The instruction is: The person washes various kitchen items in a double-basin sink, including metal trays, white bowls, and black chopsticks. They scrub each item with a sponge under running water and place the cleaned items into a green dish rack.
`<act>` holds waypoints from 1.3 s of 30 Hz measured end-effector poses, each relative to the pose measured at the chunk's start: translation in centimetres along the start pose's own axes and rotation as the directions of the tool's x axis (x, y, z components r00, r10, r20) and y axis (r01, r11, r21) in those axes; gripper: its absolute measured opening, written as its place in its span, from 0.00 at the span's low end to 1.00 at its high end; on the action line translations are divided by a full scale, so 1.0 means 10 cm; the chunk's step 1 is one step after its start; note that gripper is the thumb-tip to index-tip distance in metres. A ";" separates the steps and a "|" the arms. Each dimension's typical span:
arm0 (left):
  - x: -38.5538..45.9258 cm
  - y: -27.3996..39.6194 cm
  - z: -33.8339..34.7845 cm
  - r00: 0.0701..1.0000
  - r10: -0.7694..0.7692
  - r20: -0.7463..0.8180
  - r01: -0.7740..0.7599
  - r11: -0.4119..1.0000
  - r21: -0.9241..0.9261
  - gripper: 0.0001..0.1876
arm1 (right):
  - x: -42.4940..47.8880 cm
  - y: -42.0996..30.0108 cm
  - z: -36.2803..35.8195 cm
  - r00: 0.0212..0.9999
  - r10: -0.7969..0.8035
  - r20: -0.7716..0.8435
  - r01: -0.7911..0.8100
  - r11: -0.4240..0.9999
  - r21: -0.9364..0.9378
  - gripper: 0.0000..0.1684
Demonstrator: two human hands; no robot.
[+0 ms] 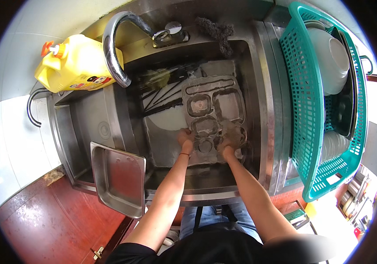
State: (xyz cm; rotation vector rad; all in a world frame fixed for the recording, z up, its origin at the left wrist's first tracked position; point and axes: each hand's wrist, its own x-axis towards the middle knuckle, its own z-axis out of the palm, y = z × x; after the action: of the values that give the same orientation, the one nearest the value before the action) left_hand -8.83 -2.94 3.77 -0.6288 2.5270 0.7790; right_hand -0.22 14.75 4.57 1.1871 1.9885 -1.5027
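A compartmented metal tray [205, 126] lies under the water in the large stainless steel sink basin [205, 188]. My left hand [185, 138] is at the tray's left edge, its fingers curled there; whether they grip the edge is unclear. My right hand [230, 137] is submerged over the tray's lower right part, its fingers blurred by rippling water, so its hold cannot be made out. More flat pieces and dark thin strips lie under water to the left of the tray. A dark mesh scourer [219, 31] rests on the rim behind the basin.
Behind the basin stands a chrome faucet [111, 49], with a yellow pump jug [79, 64] to its left. A rectangular steel pan [119, 180] leans across the smaller left basin [91, 115]. On the right, a teal plastic basket [307, 99] holds white bowls [328, 61], plates and dark trays.
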 end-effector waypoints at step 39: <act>-0.65 0.34 -0.46 0.957 0.289 0.031 -0.289 0.957 -0.031 0.19 | 1.40 -0.71 -0.28 0.976 -0.212 0.040 0.183 0.713 -0.677 0.28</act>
State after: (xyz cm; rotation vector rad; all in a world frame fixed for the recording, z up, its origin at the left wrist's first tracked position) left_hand -6.59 -1.30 11.94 -0.2507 2.6129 0.9147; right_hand -13.36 22.31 -0.25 0.6975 2.4344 -0.6760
